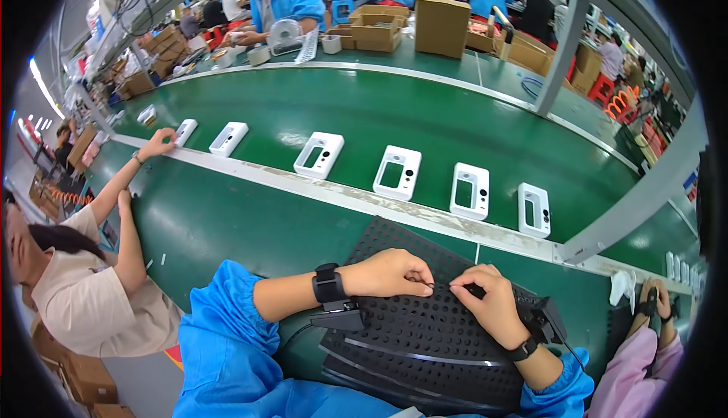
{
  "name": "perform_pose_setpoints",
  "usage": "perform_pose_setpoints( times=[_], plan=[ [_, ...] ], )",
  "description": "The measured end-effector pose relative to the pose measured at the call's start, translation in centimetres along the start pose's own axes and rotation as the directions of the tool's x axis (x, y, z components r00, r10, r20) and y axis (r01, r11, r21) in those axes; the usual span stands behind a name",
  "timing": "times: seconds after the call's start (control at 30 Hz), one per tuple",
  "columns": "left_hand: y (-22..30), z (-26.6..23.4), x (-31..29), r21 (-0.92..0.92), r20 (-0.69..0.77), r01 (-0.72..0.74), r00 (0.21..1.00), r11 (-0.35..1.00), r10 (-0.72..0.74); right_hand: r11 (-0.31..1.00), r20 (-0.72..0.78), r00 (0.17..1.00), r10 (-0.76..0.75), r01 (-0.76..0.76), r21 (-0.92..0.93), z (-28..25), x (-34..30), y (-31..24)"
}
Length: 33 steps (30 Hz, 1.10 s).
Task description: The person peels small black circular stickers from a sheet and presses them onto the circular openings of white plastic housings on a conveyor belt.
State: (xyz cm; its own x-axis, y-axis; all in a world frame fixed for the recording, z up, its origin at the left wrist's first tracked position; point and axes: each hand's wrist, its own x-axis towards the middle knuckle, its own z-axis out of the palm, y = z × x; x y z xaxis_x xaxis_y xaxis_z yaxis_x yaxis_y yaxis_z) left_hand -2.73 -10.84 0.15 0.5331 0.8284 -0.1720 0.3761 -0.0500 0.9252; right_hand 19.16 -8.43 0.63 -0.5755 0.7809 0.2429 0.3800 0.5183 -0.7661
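My left hand (390, 272) is closed in a pinch over a black perforated mat (425, 335), the top one of a stack on the bench. Facing it across a small gap, my right hand (489, 300) also pinches with thumb and forefinger. Something tiny and dark may sit at the fingertips of each hand, too small to name. Both wrists wear black straps with small black devices. Beyond the mat, several white plastic housings (396, 172) with a rectangular opening and a black round spot stand in a row on the green belt (303, 96).
A co-worker's hand (158, 144) touches a white housing (185, 132) at the far left. Another person's hands (658, 300) show at the right edge. A pale metal rail (349, 200) divides bench from belt; a grey post (644, 198) rises at right. Cardboard boxes (442, 28) stand behind.
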Motion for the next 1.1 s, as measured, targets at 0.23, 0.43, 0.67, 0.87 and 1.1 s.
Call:
perform_pose_setpoints(
  times=[0.23,0.43,0.67,0.87,1.1],
  plan=[
    [-0.1,-0.3,0.9,0.01,0.01,0.026,1.0,1.0,-0.026,1.0,0.007,1.0,0.004,-0.004,-0.004,-0.5,0.3,1.5],
    [-0.4,-0.8,0.9,-0.074,-0.032,0.112,0.993,0.991,-0.114,0.998,0.038,0.998,-0.05,0.049,0.025,0.2,1.2,2.1],
    [0.1,-0.8,0.8,-0.067,-0.011,0.132,0.991,0.989,-0.133,0.999,0.045,0.998,-0.034,0.034,0.007,-0.1,0.9,1.8],
    [0.1,-0.8,0.9,-0.016,-0.011,0.137,0.991,0.99,-0.137,0.998,0.042,0.998,-0.053,0.054,-0.013,0.0,0.9,1.8],
    [-0.2,-0.7,1.2,-0.064,0.006,0.146,0.989,0.987,-0.146,0.962,0.111,0.993,0.025,-0.054,0.267,-0.7,1.2,1.4]
  ],
)
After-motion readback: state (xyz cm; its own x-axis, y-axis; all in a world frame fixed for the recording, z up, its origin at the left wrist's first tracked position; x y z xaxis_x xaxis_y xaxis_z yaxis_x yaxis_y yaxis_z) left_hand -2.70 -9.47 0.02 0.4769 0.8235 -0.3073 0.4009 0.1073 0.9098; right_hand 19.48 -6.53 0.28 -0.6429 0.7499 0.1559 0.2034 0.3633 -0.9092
